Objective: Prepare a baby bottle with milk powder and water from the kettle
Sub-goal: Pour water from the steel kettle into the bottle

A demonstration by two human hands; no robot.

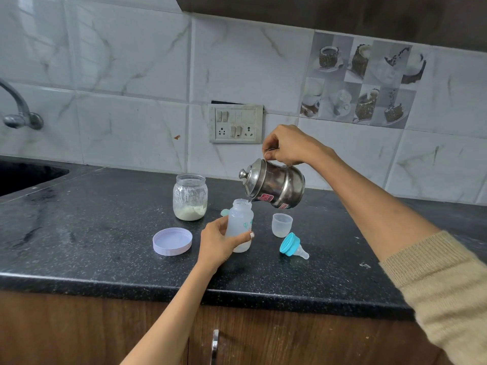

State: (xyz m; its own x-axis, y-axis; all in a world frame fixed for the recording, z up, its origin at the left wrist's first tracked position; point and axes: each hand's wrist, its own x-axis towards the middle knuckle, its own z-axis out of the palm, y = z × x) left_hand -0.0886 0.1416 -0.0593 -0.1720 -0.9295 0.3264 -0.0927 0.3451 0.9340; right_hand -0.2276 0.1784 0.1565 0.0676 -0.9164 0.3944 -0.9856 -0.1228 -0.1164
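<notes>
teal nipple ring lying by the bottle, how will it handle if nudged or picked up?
The teal nipple ring lies on its side on the counter, so a nudge would probably roll it in an arc. It looks like light plastic. The clear silicone tip would likely flex, so grip the rigid collar.

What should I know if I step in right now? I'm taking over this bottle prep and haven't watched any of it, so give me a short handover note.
Left hand grips the baby bottle, which stands upright and uncapped on the black counter.
Right hand holds the steel kettle tilted, spout at the bottle's mouth.
Milk powder jar is open behind the bottle; its lilac lid lies left of the bottle.
Teal nipple collar lies on its side to the right, clear cap behind it.
Done: bottle and jar opened, pale contents in the bottle.
Left: finish pouring, set the kettle down, screw on nipple, cap, mix.
</notes>
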